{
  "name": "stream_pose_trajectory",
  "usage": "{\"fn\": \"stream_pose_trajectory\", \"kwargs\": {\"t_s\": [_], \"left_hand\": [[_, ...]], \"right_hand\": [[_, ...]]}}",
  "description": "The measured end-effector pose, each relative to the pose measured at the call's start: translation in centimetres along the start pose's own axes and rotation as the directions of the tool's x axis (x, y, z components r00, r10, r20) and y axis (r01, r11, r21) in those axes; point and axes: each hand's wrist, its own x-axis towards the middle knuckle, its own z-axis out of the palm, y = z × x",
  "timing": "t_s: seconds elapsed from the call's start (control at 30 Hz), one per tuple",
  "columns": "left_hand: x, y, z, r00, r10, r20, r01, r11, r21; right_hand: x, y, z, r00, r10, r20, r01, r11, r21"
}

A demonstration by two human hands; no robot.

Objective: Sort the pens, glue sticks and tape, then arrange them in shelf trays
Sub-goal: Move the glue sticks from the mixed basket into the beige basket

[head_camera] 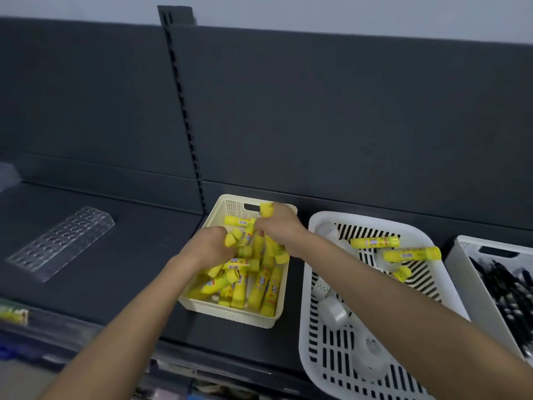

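Both my hands were down in the cream basket [230, 316], which stood on the dark shelf [129, 284] straight ahead of me, at 12 o'clock. My left hand [212, 245] was curled round some glue sticks [264, 287] on the 9 o'clock side of the pile. My right hand [278, 225] gripped more of them near the far wall, at about 1 o'clock, with one yellow cap standing out above my knuckles. How many each hand held I could not tell; the fingers were hidden among them.

The step, as I judged it, was to bring the loose pile into order. To do it well, I should turn the sticks in my hands parallel to those at the 6 o'clock wall, caps to one side. I should lay them down low instead of dropping them, because round tubes roll and would disturb the rows. A smaller handful would be safer too, since a smooth stick slips easily from a full fist.

At 3 o'clock from this basket stood the white slotted basket [314, 356], where three stray sticks [375, 241] lay among the tape rolls [333, 310]; I thought they belonged with the others. Farther toward 3 o'clock a white tray [464, 272] held the pens [507, 287].
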Motion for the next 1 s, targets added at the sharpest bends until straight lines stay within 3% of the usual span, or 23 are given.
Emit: {"fn": "stream_pose_trajectory", "kwargs": {"t_s": [0.17, 0.33, 0.43, 0.7, 0.8, 0.9, 1.0], "left_hand": [[0.2, -0.1, 0.1, 1.0, 0.019, -0.022, -0.02, 0.999, -0.027], [-0.3, 0.8, -0.1, 0.99, 0.101, -0.095, -0.105, 0.993, -0.045], [-0.8, 3.0, -0.2, 0.969, 0.18, -0.17, -0.19, 0.981, -0.044], [-1.3, 10.5, 1.4, 0.871, 0.461, -0.169, -0.482, 0.869, -0.114], [-0.8, 12.8, 2.4, 0.839, 0.532, -0.111, -0.542, 0.836, -0.09], [-0.3, 14.9, 3.3, 0.818, 0.571, -0.069, -0.575, 0.814, -0.083], [0.2, 16.5, 4.1, 0.803, 0.595, -0.04, -0.596, 0.799, -0.079]], "right_hand": [[0.8, 0.9, 0.9, 0.999, 0.043, 0.028, -0.038, 0.986, -0.16], [-0.5, 0.8, -1.6, 0.998, -0.056, -0.029, 0.048, 0.972, -0.231], [-1.7, 1.2, -4.5, 0.989, -0.13, -0.075, 0.107, 0.96, -0.258], [-4.4, 6.8, -13.0, 0.962, -0.089, -0.258, -0.005, 0.939, -0.344], [-4.9, 9.8, -15.3, 0.961, -0.11, -0.253, -0.069, 0.793, -0.605], [-5.6, 11.9, -17.0, 0.99, -0.029, -0.141, -0.113, 0.452, -0.885], [-5.9, 12.7, -17.5, 0.997, 0.049, -0.053, -0.061, 0.181, -0.982]]}}
